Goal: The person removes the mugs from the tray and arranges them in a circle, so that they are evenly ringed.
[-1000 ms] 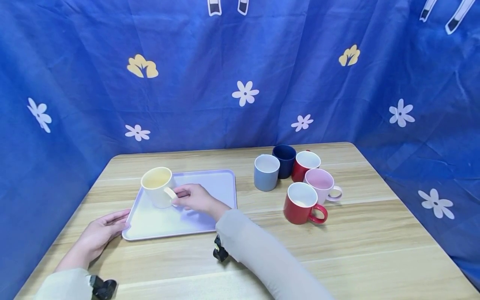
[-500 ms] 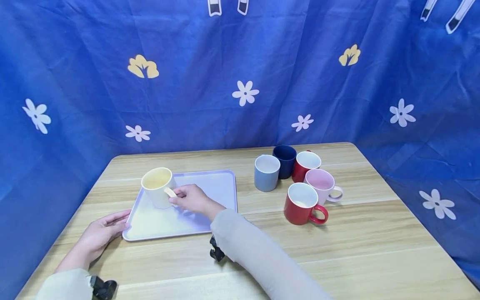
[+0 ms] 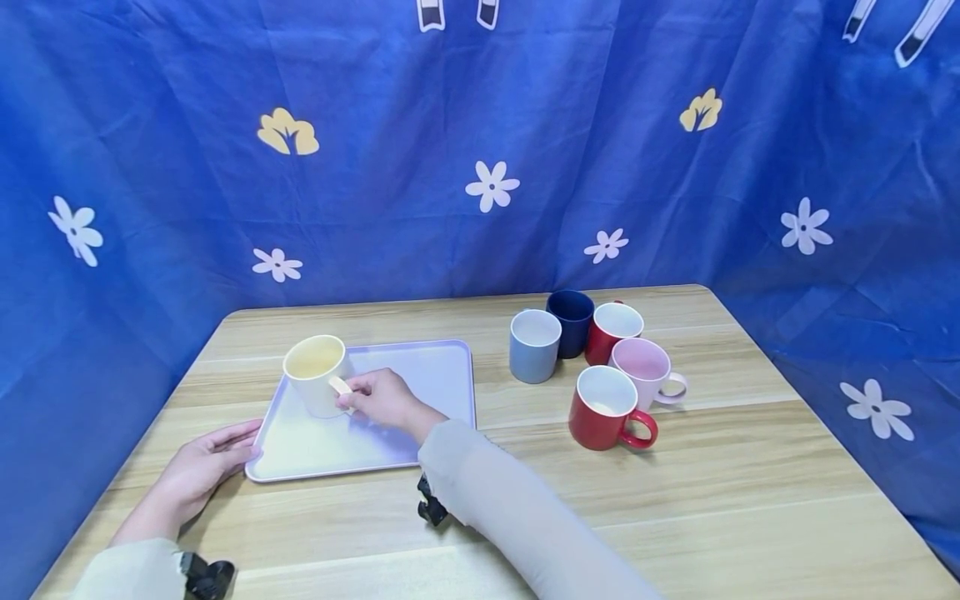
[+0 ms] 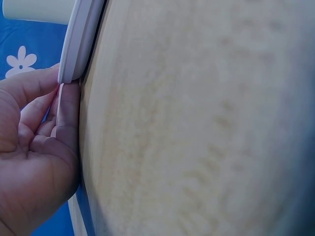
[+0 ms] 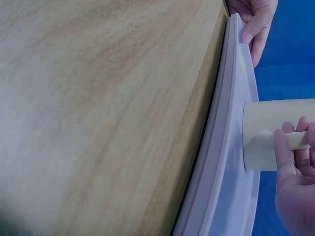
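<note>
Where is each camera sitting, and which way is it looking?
Head: sits on the person's head, looks forward and down at the table; shows both sleeves, the left hand at the tray and the right hand on the cream mug.
Left wrist: sits on the left wrist, looks along the table at the tray's edge; shows the left hand.
Right wrist: sits on the right wrist, looks at the cream mug's handle; shows both hands.
All three views share the tray.

Wooden table (image 3: pixel 750 500): tray (image 3: pixel 442 367), five mugs (image 3: pixel 603 404)
</note>
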{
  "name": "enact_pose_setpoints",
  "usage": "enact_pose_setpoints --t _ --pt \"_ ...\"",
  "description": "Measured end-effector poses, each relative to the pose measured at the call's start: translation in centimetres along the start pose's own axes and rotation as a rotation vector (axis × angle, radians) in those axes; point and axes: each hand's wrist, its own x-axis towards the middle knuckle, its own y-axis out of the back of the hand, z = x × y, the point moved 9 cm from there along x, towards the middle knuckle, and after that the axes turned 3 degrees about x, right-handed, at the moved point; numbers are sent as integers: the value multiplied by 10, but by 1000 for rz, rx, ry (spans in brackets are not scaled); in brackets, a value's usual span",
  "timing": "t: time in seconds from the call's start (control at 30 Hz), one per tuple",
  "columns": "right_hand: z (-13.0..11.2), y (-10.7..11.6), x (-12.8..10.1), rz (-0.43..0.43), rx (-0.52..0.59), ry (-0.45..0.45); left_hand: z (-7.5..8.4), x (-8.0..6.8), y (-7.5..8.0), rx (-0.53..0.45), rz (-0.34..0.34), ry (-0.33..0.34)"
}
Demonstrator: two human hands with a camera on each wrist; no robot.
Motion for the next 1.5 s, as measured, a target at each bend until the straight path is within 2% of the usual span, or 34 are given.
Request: enact_pose_setpoints --t 0.13,0.23,0.43,0.6,0.87,1.03,1.27,1.5 --pt "0 0 -2 -3 37 -1 0 1 -1 31 4 6" --pt "1 -1 -3 -8 127 -14 -2 1 0 52 11 19" --pt "-2 0 -10 -36 250 -16 -2 2 0 19 15 27" --pt "-15 5 -16 -76 266 62 -1 2 0 -17 6 17" --pt "-31 20 -27 -98 276 187 -2 3 3 20 9 23" --pt "-33 33 -37 -100 273 216 -3 3 4 24 3 27" --pt "-29 53 -51 -72 213 254 -4 2 4 -7 -5 21" --pt "-22 73 -66 -52 249 230 -3 3 4 -30 -19 6"
